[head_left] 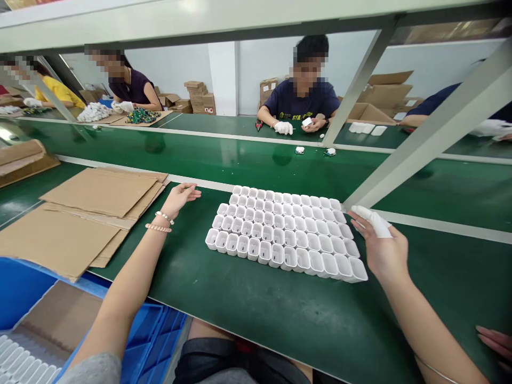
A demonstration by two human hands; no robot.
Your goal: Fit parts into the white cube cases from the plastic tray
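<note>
Grey fabric sleeve (96,369), lower left; white rounded plastic cups (288,237), frame centre, rowed tightly, presumably for mutual support; bare left hand (180,197) open, empty; white-sheathed right hand (383,245) open alongside, contact unclear

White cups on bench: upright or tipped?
Upright: the white cups stand in rows on the green bench, open rims facing up, insides visible.

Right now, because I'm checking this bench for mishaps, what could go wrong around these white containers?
1. The white containers stand in tight rows, so a nudge from the right hand beside their right end could skew several.
2. The cardboard sheets lie near the left forearm; it might drag them out of place.
3. Another person's fingers are close to the right forearm, so the two could bump.
</note>
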